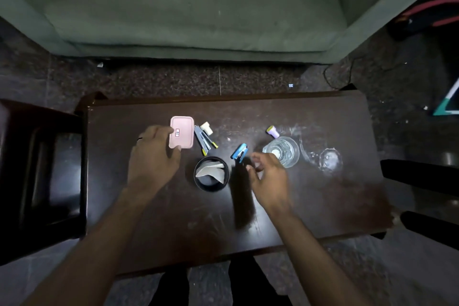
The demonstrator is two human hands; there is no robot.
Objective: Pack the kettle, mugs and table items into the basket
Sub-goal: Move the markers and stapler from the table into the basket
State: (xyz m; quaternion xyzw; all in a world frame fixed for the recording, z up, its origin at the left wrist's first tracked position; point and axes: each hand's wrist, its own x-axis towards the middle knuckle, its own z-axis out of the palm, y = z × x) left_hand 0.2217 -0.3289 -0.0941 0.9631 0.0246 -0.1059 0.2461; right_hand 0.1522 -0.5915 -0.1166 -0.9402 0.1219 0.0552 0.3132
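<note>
The dark wooden table (323, 206) carries every loose item in view; no basket, kettle or mug appears anywhere, so the packing is judged barely begun, or not begun at all.

Left side: the left hand (152, 156) lies over the near-left corner of the pink rectangular plastic lidded box (182, 131), thumb against its near edge and fingers at its left side. The hand appears to be taking hold of the box, which rests flat on the table and is not lifted.

Just right of the box lies a grey and blue stapler (202, 140) with a yellow-tipped object alongside it, and a small cream roll of tape (206, 128) touching its far end. In front of these stands a black round container (211, 173) holding folded pale paper.

Centre: a small blue stapler (239, 153) lies tilted on the table. The right hand (269, 176) hovers just beside it, fingers loosely curled and holding nothing (motion blur leaves the fingertips unclear).

Right side: a clear drinking glass (282, 151) stands upright near the right hand, with a small purple cylinder with a yellow cap (272, 131) beyond it. Wet marks show further right.

All items remain to be packed.
</note>
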